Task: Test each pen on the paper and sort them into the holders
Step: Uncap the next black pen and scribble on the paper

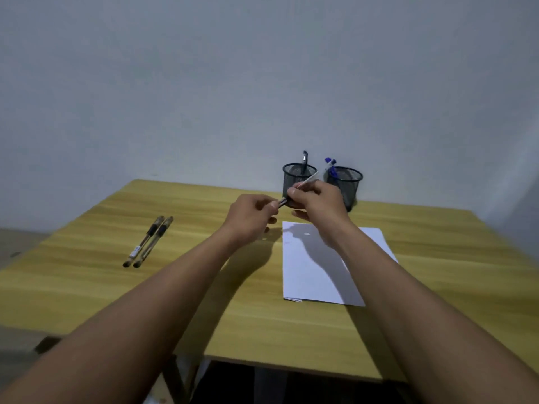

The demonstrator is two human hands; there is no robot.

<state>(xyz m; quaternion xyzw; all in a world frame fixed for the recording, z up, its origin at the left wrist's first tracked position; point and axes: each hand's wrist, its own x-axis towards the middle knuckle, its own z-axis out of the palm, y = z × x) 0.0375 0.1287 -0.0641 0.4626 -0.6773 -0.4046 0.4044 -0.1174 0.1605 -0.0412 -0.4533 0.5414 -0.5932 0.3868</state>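
Note:
Both my hands meet above the far end of the white paper (318, 272). My right hand (316, 201) grips a clear pen (309, 179) whose back end sticks up to the right. My left hand (252, 212) pinches the pen's dark tip end or cap; I cannot tell which. Two black mesh holders stand by the wall: the left holder (293, 177) has one dark pen in it, the right holder (350, 185) has blue-capped pens. Two more pens (148, 242) lie side by side on the table's left part.
The wooden table (116, 287) ends at a front edge close to me and a left edge beyond the loose pens. A plain wall rises right behind the holders.

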